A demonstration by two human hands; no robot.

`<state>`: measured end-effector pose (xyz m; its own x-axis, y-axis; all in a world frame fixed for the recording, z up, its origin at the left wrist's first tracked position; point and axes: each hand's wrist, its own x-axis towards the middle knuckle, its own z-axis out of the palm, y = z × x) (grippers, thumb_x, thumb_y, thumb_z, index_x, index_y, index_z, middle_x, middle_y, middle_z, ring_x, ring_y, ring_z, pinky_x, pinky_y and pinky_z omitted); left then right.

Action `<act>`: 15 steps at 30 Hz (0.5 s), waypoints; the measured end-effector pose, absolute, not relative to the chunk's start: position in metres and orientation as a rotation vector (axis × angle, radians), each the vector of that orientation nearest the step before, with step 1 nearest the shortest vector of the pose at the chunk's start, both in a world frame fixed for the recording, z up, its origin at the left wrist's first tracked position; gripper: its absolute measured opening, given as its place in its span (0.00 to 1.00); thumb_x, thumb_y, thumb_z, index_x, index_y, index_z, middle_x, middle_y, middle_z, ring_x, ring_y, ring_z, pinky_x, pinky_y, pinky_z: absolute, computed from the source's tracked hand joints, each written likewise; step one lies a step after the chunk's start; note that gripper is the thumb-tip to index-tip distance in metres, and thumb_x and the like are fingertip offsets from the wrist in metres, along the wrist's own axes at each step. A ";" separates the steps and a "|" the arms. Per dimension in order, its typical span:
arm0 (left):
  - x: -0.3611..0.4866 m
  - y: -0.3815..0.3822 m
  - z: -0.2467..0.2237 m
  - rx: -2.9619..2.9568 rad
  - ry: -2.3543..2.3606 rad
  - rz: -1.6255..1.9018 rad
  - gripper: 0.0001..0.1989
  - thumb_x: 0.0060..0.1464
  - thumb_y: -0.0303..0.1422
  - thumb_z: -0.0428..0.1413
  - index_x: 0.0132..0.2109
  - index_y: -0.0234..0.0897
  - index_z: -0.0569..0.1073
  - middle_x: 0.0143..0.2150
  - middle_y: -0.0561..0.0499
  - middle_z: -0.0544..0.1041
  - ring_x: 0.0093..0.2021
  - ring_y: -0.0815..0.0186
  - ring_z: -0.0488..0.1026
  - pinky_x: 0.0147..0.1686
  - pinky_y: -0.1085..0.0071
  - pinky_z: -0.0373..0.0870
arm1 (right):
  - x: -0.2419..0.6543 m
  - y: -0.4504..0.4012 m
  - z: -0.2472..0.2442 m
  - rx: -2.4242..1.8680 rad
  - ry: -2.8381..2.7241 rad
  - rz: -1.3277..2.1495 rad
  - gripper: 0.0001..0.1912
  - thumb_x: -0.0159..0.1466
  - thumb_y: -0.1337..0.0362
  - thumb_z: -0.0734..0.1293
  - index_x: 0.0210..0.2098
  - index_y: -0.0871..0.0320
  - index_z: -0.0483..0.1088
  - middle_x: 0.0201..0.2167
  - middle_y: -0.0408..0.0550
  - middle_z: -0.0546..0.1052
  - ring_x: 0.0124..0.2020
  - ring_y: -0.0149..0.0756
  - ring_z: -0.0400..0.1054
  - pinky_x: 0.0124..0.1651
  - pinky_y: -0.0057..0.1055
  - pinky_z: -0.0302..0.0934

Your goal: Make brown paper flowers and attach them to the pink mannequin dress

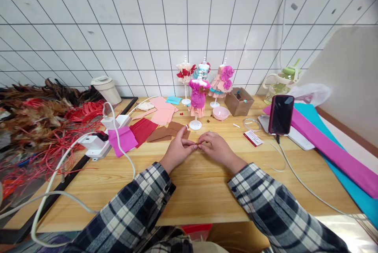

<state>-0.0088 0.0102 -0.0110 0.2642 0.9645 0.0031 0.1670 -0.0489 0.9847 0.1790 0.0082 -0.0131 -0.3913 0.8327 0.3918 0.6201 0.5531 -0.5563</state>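
Observation:
My left hand (178, 147) and my right hand (217, 149) meet over the middle of the wooden table, thumbs and fingers pinched together. Between the fingertips is a small brown piece (197, 144), perhaps crepe paper, mostly hidden. Just beyond my hands stands a miniature dress form (198, 99) in a magenta top with a brown flower and a peach skirt. Brown paper pieces (159, 134) lie beside my left hand, with red paper (143, 130) and magenta paper (122, 141) farther left. Peach paper (163, 109) lies behind them.
More dressed forms (221, 81) stand behind, near a pink bowl (221, 113) and a cardboard box (239, 102). On the right are a phone (281, 114), its cable and long paper strips (330, 142). A power strip (99, 146), looping white cables and feathers (26, 113) occupy the left.

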 end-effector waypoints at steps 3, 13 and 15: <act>-0.007 0.009 -0.007 1.497 1.143 0.907 0.43 0.46 0.33 0.63 0.65 0.35 0.50 0.33 0.48 0.79 0.37 0.62 0.77 0.43 0.64 0.71 | 0.177 0.007 -0.009 -1.195 -2.072 0.533 0.04 0.60 0.63 0.66 0.32 0.55 0.73 0.32 0.45 0.74 0.34 0.34 0.66 0.39 0.33 0.61; -0.008 0.011 -0.004 1.514 1.117 1.004 0.37 0.47 0.33 0.59 0.63 0.33 0.53 0.32 0.52 0.74 0.36 0.67 0.74 0.43 0.68 0.68 | 0.184 0.012 -0.015 -1.279 -1.794 0.816 0.09 0.60 0.58 0.64 0.36 0.56 0.73 0.30 0.43 0.76 0.27 0.30 0.65 0.32 0.28 0.60; -0.008 0.011 -0.005 1.514 1.102 1.007 0.38 0.47 0.34 0.59 0.63 0.33 0.53 0.31 0.52 0.74 0.35 0.67 0.74 0.42 0.68 0.68 | 0.183 0.008 -0.010 -1.208 -1.875 0.662 0.09 0.60 0.60 0.65 0.38 0.54 0.73 0.34 0.45 0.76 0.31 0.32 0.66 0.36 0.30 0.61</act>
